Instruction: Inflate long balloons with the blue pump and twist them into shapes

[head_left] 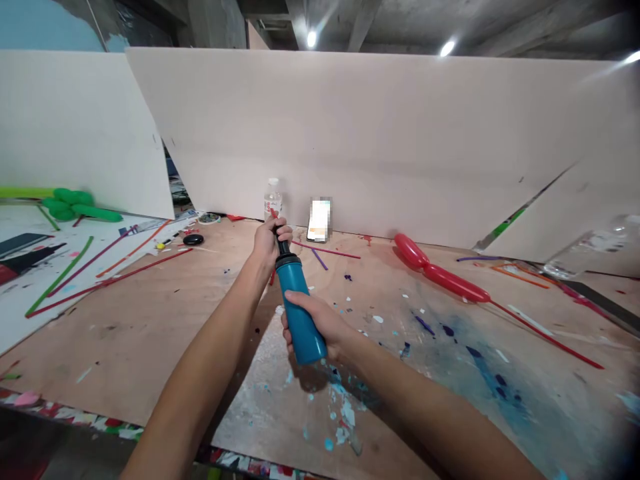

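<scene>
A blue balloon pump (301,320) with a black nozzle end is held above the table, tilted away from me. My left hand (270,241) is closed round its black far end, where a bit of red balloon shows at the tip. Lower down, my right hand (323,323) wraps the blue barrel, thumb on top. To the right lies a red balloon (453,283), partly inflated, with a pinched waist and a long thin uninflated tail.
A phone (319,221) and a clear bottle (273,197) stand against the white board (375,133). Uninflated balloons (135,267) and a green twisted balloon (73,205) lie left. Another bottle (590,247) leans at right. Paint and scraps speckle the wooden table (200,320).
</scene>
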`<state>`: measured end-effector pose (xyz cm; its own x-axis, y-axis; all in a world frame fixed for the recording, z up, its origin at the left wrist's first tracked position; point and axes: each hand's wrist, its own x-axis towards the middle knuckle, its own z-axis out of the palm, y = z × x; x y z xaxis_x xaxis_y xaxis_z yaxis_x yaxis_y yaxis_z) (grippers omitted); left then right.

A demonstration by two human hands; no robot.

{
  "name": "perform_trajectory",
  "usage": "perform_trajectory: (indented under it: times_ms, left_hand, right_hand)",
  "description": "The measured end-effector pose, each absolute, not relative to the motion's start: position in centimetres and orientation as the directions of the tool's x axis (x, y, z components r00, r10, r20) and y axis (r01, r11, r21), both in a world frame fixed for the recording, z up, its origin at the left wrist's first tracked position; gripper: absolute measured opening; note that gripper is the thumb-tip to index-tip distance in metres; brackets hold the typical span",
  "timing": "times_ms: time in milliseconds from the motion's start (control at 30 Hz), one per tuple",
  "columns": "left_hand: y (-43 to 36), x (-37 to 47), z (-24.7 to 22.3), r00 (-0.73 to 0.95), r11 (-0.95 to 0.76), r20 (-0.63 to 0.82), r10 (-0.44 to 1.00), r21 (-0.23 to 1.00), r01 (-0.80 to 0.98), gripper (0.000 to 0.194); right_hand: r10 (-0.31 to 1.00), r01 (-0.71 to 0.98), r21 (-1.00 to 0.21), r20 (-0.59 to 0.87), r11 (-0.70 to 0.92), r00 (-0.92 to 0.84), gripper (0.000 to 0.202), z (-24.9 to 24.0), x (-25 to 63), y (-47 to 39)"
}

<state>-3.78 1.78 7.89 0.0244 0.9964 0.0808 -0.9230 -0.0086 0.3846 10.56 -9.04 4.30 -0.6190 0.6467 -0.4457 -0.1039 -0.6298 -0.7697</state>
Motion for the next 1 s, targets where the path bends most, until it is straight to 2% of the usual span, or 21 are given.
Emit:
perform_trajectory:
  times_ms: [200,400,600,733,900,1000]
  left_hand:
    - [1.9,-3.8,7.4,0.018,0.001,0.045,0.999,0.371,-0.929,0.020]
    - [2.0,-3.9,7.3,0.067,0.066,-0.010,0.998,0.359,-0.931,0.019]
    - [2.3,-6.1,6.7,0.091,0.103,-0.051,0.995,0.347,-0.932,0.020]
    - [2.7,-7.4,6.1,0.110,0.126,-0.065,0.992,0.339,-0.932,0.022]
    - [3.1,-7.8,5.8,0.141,0.156,-0.068,0.988,0.344,-0.926,0.021]
    - [2.9,-7.7,6.1,0.132,0.141,-0.052,0.990,0.340,-0.930,0.021]
  right_hand:
    - [0.554,-0.051,-0.721,-0.483,-0.691,-0.679,0.035,4.7,11.2,-8.3]
    - [0.569,-0.077,-0.698,-0.509,-0.712,-0.646,0.035,4.3,10.4,-9.5]
    - [0.475,-0.154,-0.543,-0.523,-0.826,-0.708,0.048,3.6,8.5,-13.7]
    - [0.443,-0.152,-0.489,-0.561,-0.859,-0.699,0.051,3.2,8.0,-16.7]
    - [0.482,-0.155,-0.540,-0.540,-0.827,-0.690,0.044,1.8,8.2,-19.9]
    - [0.508,-0.166,-0.587,-0.483,-0.792,-0.713,0.048,0.7,8.7,-21.2]
